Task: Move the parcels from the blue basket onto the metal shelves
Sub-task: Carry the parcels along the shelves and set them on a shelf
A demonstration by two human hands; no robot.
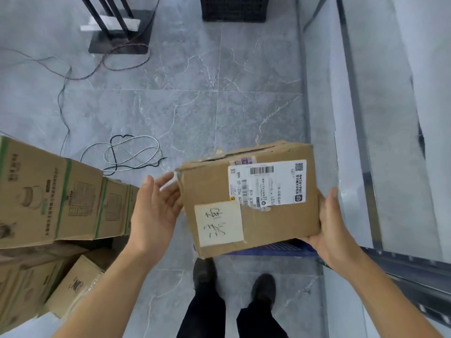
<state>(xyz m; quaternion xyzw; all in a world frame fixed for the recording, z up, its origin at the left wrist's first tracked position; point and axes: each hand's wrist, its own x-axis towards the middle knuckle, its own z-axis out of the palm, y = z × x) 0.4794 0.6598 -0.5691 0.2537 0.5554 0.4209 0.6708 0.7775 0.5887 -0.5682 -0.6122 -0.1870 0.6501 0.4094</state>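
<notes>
The right hand clasps the near right corner of a box, fingers under its base and thumb up the right side. The left hand is spread open at the box's left edge, fingertips touching or just short of the cardboard; which one I cannot tell. So the box hangs in the air in front of the person, tilted, borne mostly by the right hand.

The box is stiff corrugated cardboard with a printed label and a handwritten note on its upper face. Its far flaps look loosely shut and the corners are scuffed. One hand carrying most of it suggests a light load, though that is a guess. The plain sides give dry, sure friction; the better hold is flat palms on the two opposite sides, low down, off the flaps.

Just below the box shows a strip of the blue basket. Stacked cartons stand to the left, loose cables lie on the tiled floor beyond, and a metal frame, perhaps the shelves, runs along the right.
</notes>
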